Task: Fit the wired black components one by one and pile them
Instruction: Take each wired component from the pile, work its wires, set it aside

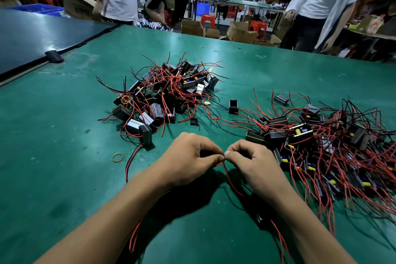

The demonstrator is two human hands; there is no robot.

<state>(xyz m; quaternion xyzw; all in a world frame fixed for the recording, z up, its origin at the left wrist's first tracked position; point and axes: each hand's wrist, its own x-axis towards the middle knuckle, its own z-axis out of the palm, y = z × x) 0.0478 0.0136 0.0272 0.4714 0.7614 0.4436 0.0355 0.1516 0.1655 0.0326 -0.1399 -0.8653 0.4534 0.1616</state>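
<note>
My left hand point(188, 156) and my right hand point(255, 163) meet fingertip to fingertip above the green table point(64, 156), both pinching a thin red wire point(230, 180) that trails down toward me. What the wire leads to is hidden under my forearms. A heap of black wired components point(167, 94) with red and black leads lies in the middle of the table. A second, wider spread of the same components point(321, 146) covers the right side. One loose black component point(233, 106) stands between the two heaps.
A yellow rubber band point(117, 157) lies left of my left hand. A dark board point(32, 36) covers the table's far left, with a black block point(54, 56) at its edge. Several people stand beyond the far edge, among cardboard boxes point(242, 32) and red stools point(207, 20).
</note>
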